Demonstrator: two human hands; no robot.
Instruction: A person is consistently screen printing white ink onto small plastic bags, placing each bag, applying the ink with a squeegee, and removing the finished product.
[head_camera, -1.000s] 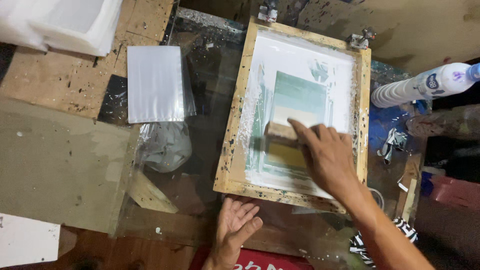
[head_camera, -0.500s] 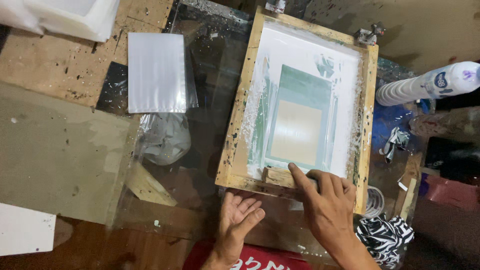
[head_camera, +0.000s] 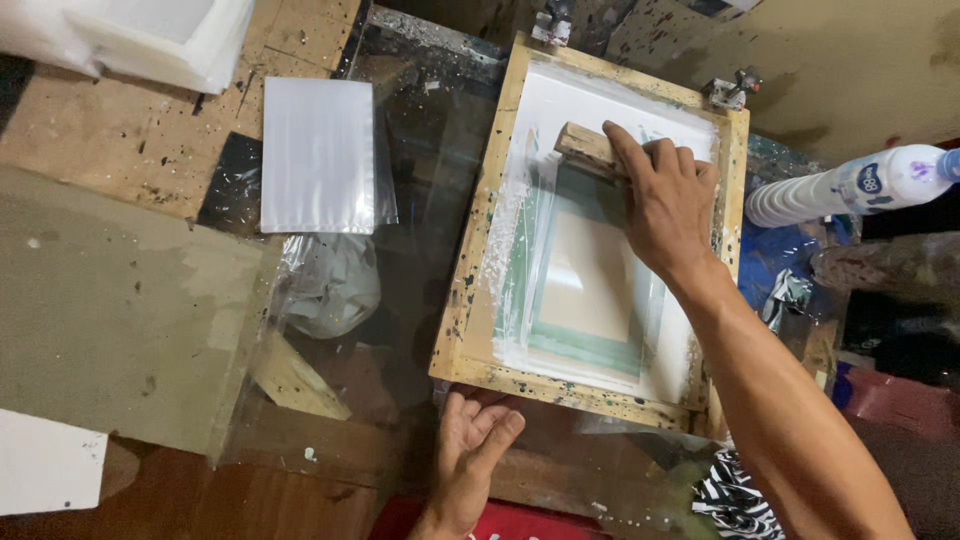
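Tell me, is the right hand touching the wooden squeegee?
Touching. The head view shows the right hand gripping the wooden squeegee at the far end of the screen frame.

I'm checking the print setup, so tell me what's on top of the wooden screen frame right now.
The right hand presses a wooden squeegee onto the mesh at the far end of the screen frame. White ink smears surround a green-bordered stencil. Anything beneath the mesh is hidden.

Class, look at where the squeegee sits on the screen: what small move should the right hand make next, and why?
Probably pull the squeegee toward the near edge: the right hand holds it at the far end of the wooden frame, which the left hand steadies.
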